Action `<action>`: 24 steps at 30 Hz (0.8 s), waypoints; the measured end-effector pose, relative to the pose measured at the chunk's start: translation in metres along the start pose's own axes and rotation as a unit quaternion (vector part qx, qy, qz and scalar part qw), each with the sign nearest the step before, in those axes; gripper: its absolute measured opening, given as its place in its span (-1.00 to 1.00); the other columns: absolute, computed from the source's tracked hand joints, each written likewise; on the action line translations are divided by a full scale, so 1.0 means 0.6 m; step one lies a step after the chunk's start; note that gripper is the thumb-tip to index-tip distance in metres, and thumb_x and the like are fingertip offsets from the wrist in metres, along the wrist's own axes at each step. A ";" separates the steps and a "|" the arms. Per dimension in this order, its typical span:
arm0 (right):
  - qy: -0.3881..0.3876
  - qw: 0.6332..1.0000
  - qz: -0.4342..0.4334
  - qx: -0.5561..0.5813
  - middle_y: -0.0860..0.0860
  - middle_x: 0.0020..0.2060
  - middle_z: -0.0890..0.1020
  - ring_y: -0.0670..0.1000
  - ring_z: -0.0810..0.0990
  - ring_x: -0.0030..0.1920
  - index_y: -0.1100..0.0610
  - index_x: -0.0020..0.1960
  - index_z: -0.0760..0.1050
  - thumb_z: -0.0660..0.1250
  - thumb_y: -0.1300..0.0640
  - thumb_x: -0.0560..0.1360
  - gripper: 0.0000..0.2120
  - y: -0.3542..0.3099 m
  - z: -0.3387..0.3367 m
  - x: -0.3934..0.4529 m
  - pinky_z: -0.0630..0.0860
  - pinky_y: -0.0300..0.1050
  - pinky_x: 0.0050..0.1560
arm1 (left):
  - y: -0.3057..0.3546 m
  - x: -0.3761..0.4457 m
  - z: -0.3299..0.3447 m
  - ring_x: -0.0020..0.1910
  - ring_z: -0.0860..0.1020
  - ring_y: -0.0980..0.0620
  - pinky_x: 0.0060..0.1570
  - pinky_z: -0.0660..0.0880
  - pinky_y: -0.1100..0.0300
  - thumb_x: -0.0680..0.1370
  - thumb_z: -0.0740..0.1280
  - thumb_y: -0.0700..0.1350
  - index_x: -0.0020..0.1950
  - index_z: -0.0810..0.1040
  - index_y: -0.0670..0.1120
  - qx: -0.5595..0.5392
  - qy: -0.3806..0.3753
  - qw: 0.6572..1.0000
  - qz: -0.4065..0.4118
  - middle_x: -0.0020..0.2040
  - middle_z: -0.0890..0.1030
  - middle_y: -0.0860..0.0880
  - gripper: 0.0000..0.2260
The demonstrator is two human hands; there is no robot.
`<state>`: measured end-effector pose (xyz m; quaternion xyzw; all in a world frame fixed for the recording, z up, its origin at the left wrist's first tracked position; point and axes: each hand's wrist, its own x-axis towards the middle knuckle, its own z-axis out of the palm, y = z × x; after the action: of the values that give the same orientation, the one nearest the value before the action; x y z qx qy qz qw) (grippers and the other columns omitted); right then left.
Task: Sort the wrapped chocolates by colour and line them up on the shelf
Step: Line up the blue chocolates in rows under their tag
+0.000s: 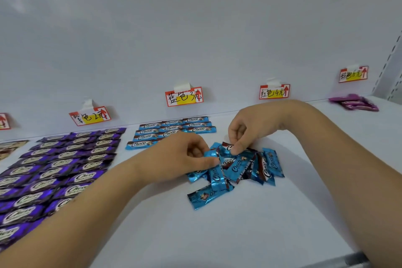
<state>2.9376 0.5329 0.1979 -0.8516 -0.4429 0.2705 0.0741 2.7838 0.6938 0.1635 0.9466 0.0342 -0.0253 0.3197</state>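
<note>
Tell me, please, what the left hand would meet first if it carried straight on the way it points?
Probably the loose pile of blue chocolates: the left hand already pinches one at its edge, close to the right hand; depth is uncertain.

- A white shelf (pixel 217 235) with a white back wall carries everything.
- Purple wrapped chocolates (pixel 54 172) lie on it at the left in neat, close rows.
- Blue wrapped chocolates (pixel 174 129) lie lined up in rows near the back wall, just right of the purple ones.
- A loose heap of blue chocolates (pixel 237 169) lies mid-shelf, overlapping one another.
- A small magenta pile (pixel 354 102) sits far right.
- Brown wrapped chocolates (pixel 10 148) show at the far left edge.
</note>
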 end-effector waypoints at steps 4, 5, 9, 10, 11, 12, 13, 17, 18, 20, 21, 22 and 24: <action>0.012 0.999 -0.014 0.050 -0.12 -0.29 0.66 -0.12 0.54 -0.22 0.09 -0.14 0.60 0.46 -0.05 0.45 -0.80 0.000 -0.002 0.001 0.51 -0.10 0.01 | -0.011 -0.016 -0.006 -0.26 0.55 0.31 -0.26 0.40 0.43 0.39 0.40 0.19 -0.05 0.68 0.07 -0.074 -0.029 0.997 0.002 -0.23 0.66 0.22 -0.74; 0.024 0.997 -0.020 0.065 -0.12 -0.31 0.64 -0.13 0.53 -0.24 0.10 -0.15 0.58 0.45 -0.02 0.48 -0.80 -0.001 -0.002 0.002 0.50 -0.14 -0.05 | -0.014 -0.015 -0.007 -0.21 0.58 0.29 -0.20 0.44 0.38 0.38 0.40 0.19 -0.07 0.71 0.09 -0.088 -0.021 0.996 -0.004 -0.19 0.68 0.23 -0.75; 0.090 0.985 -0.021 0.143 0.05 -0.13 0.69 -0.04 0.67 -0.12 0.16 -0.07 0.54 0.36 0.02 0.55 -0.81 -0.004 0.000 0.011 0.61 -0.13 0.01 | -0.018 -0.011 -0.005 -0.14 0.61 0.22 -0.10 0.51 0.21 0.32 0.41 0.19 -0.18 0.73 0.18 -0.150 0.025 0.988 -0.015 -0.13 0.71 0.16 -0.82; 0.113 0.980 -0.017 0.165 0.08 -0.09 0.70 -0.02 0.70 -0.11 0.16 0.01 0.53 0.33 0.00 0.57 -0.79 -0.006 0.002 0.014 0.63 -0.14 -0.02 | -0.017 -0.012 -0.005 -0.17 0.60 0.26 -0.16 0.49 0.26 0.34 0.42 0.16 -0.19 0.73 0.18 -0.158 0.039 0.987 -0.016 -0.15 0.70 0.18 -0.85; 0.134 0.972 -0.015 0.194 0.11 -0.09 0.70 0.00 0.71 -0.13 0.15 0.08 0.51 0.30 0.00 0.59 -0.78 -0.007 0.003 0.017 0.64 -0.14 -0.07 | -0.016 -0.012 -0.006 -0.24 0.58 0.29 -0.23 0.46 0.32 0.37 0.43 0.12 -0.19 0.73 0.17 -0.167 0.057 0.984 -0.014 -0.19 0.70 0.19 -0.89; 0.149 0.962 -0.016 0.227 0.13 -0.12 0.71 0.03 0.72 -0.17 0.14 0.13 0.48 0.27 0.01 0.61 -0.79 -0.008 0.003 0.020 0.64 -0.14 -0.12 | -0.014 -0.013 -0.008 -0.32 0.55 0.30 -0.30 0.45 0.36 0.41 0.43 0.06 -0.17 0.73 0.14 -0.178 0.077 0.981 -0.013 -0.25 0.69 0.18 -0.91; 0.162 0.955 -0.018 0.249 0.13 -0.15 0.72 0.06 0.72 -0.22 0.13 0.13 0.46 0.26 0.01 0.62 -0.80 -0.010 0.004 0.022 0.65 -0.14 -0.19 | -0.014 -0.012 -0.011 -0.37 0.54 0.28 -0.35 0.46 0.37 0.44 0.43 0.01 -0.14 0.72 0.11 -0.194 0.098 0.976 -0.015 -0.29 0.68 0.15 -0.92; 0.236 0.950 -0.048 0.197 0.02 -0.20 0.72 -0.03 0.63 -0.37 0.05 0.06 0.50 0.35 0.00 0.56 -0.86 -0.007 0.004 0.032 0.56 -0.17 -0.33 | -0.017 -0.012 -0.028 -0.27 0.67 0.10 -0.24 0.61 0.29 0.51 0.40 -0.21 -0.04 0.69 -0.11 -0.310 0.159 0.937 -0.039 -0.19 0.72 -0.08 -0.91; 0.251 0.949 -0.060 0.183 -0.01 -0.22 0.72 -0.06 0.60 -0.38 0.03 0.04 0.53 0.38 0.01 0.55 -0.87 -0.006 0.002 0.033 0.54 -0.18 -0.33 | -0.018 -0.013 -0.030 -0.19 0.70 0.04 -0.15 0.64 0.26 0.52 0.38 -0.26 -0.03 0.67 -0.15 -0.339 0.161 0.926 -0.042 -0.16 0.72 -0.12 -0.91; 0.270 0.942 -0.082 0.180 -0.12 -0.30 0.69 -0.15 0.53 -0.41 0.00 0.02 0.59 0.40 0.05 0.53 -0.92 -0.005 0.000 0.033 0.48 -0.26 -0.35 | -0.021 -0.012 -0.033 -0.08 0.70 0.00 0.00 0.63 0.19 0.53 0.37 -0.29 -0.04 0.66 -0.16 -0.359 0.164 0.918 -0.044 -0.11 0.72 -0.11 -0.91; 0.276 0.941 -0.089 0.175 -0.18 -0.34 0.66 -0.20 0.50 -0.43 -0.02 0.02 0.61 0.41 0.07 0.53 -0.92 -0.004 -0.001 0.033 0.45 -0.32 -0.37 | -0.023 -0.010 -0.033 -0.05 0.69 0.01 0.05 0.62 0.18 0.52 0.39 -0.26 -0.06 0.66 -0.13 -0.345 0.168 0.923 -0.044 -0.11 0.72 -0.07 -0.93; 0.279 0.942 -0.093 0.164 -0.22 -0.35 0.64 -0.22 0.49 -0.41 -0.05 0.02 0.63 0.41 0.09 0.53 -0.91 -0.004 -0.001 0.032 0.42 -0.38 -0.39 | -0.024 -0.009 -0.033 -0.05 0.69 0.04 0.06 0.60 0.19 0.51 0.43 -0.20 -0.08 0.66 -0.09 -0.322 0.173 0.930 -0.044 -0.13 0.72 -0.02 -0.96; 0.275 0.945 -0.096 0.147 -0.23 -0.24 0.66 -0.25 0.54 -0.26 -0.10 0.01 0.66 0.42 0.11 0.52 -0.87 -0.005 0.001 0.031 0.45 -0.42 -0.33 | -0.027 -0.006 -0.031 -0.07 0.67 0.08 0.03 0.58 0.23 0.47 0.47 -0.12 -0.10 0.65 -0.04 -0.280 0.184 0.941 -0.042 -0.15 0.71 0.04 -0.96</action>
<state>2.9435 0.5496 0.1911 -0.8259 -0.4403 0.0791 0.3431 2.7791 0.7176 0.1686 0.8050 0.1378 0.1461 0.5583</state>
